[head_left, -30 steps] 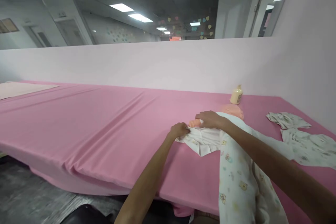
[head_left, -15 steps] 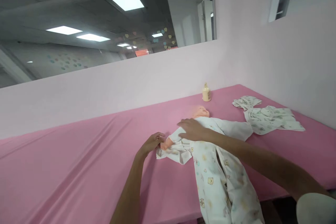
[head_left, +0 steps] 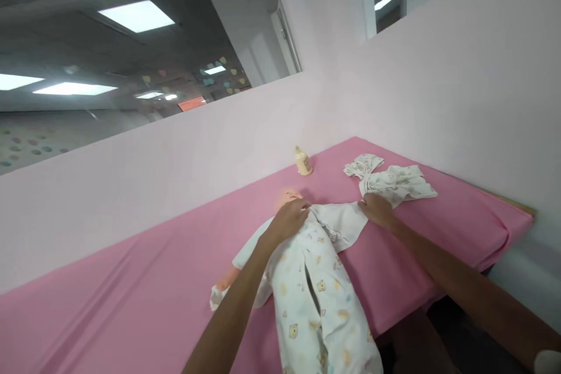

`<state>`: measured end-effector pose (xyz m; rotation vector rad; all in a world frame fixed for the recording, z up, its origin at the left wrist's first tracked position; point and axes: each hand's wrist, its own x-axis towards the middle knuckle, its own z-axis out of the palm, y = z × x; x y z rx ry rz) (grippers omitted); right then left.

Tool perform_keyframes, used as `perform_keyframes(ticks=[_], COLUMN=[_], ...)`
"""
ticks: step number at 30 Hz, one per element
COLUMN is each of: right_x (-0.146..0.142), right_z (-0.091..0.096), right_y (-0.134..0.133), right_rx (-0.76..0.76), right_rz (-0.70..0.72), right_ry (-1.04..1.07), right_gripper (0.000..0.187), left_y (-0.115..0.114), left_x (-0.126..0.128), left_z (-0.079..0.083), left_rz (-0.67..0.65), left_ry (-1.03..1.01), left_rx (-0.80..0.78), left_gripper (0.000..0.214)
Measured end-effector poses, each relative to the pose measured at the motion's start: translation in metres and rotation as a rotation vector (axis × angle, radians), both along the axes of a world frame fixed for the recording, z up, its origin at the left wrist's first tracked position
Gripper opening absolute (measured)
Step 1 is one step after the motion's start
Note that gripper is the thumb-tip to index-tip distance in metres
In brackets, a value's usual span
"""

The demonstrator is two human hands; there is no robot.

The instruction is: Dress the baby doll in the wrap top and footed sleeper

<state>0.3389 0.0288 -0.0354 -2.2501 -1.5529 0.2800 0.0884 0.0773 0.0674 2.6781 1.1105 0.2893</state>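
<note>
A baby doll (head_left: 287,196) lies on a pink-covered table, its head toward the wall. White, bear-printed baby clothes (head_left: 313,292) cover its body, with the legs toward me. At the doll's neck and shoulder, my left hand (head_left: 287,222) has its fingers closed on the cloth, hiding part of the doll. My right hand (head_left: 377,210) pinches the outer end of a white sleeve (head_left: 344,222), which is stretched out to the right. The doll's bare forearm (head_left: 228,277) shows at the left, lying over white cloth, partly behind my left arm.
A cream pump bottle (head_left: 303,162) stands near the wall beyond the doll's head. Printed white clothes (head_left: 398,181) lie crumpled just past my right hand. The pink sheet (head_left: 131,298) extends left, and white walls (head_left: 460,87) bound the table's back and right.
My view has turned right. My left hand has left the doll's bare hand for its neck and shoulder; my right hand has moved from its chest to the right sleeve's end and gripped it.
</note>
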Motion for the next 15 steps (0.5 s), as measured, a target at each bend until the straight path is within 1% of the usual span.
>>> perform_keyframes(ticks=[1,3,5,7,9,11,15], right_x=[-0.001,0.0,0.002,0.008,0.018,0.034,0.065], right_z=[-0.001,-0.002,-0.001,0.003,0.008,0.013,0.013], right_y=[0.001,0.002,0.001,0.001,0.003,0.005,0.01], right_rx=[0.022,0.049,0.077,0.112,0.147,0.193,0.356], right_rz=[0.01,0.028,0.035,-0.015,-0.135,-0.286,-0.591], right_ry=[-0.003,0.002,0.016,0.036,0.059,0.095,0.25], right_gripper=[0.028,0.024,0.023,0.025,0.03,0.035,0.036], left_y=[0.005,0.015,0.022,0.026,0.027,0.026,0.022], left_x=[0.013,0.029,0.034,0.033,0.03,0.028,0.027], left_z=[-0.004,-0.014,-0.023,-0.028,-0.029,-0.026,-0.02], left_rz=[-0.025,-0.048,-0.042,-0.006,0.041,0.062,0.03], left_ry=[0.071,0.175,0.222,0.246,0.283,0.315,0.29], left_rx=[-0.005,-0.03,-0.058,-0.087,-0.117,-0.145,-0.183], left_gripper=[0.033,0.037,0.043,0.052,0.06,0.062,0.059])
